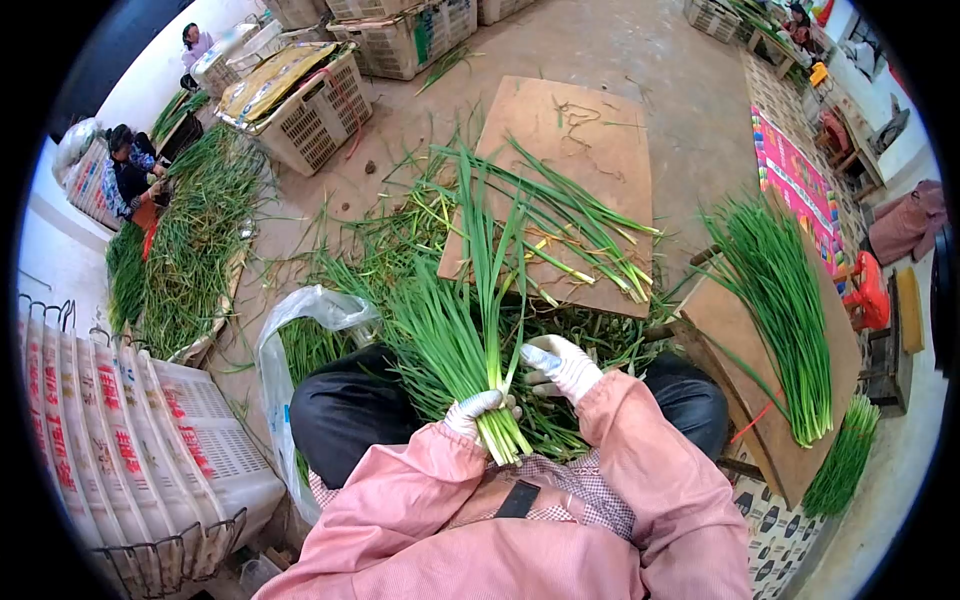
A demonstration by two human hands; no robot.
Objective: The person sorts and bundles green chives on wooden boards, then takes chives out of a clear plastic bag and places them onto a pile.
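My left hand [478, 410], in a white glove, is closed around the pale stems of a bunch of spring onions [440, 335]. The green leaves fan up and away, and the white ends point toward my body. Just right of the stems is my gloved right hand [562, 366], its fingers apart and their tips close to the bunch's edge. Beyond both hands, loose spring onions [580, 215] lie across a brown board [625, 130], some with yellowed leaves.
Trimmed leaves [400, 235] litter the floor. A clear plastic bag [275, 370] hangs by my left knee. Stacked white crates [150, 430] stand at left. A thick bundle of spring onions [775, 310] lies on a right-hand board [715, 320]. Another person [130, 175] sits at the far left.
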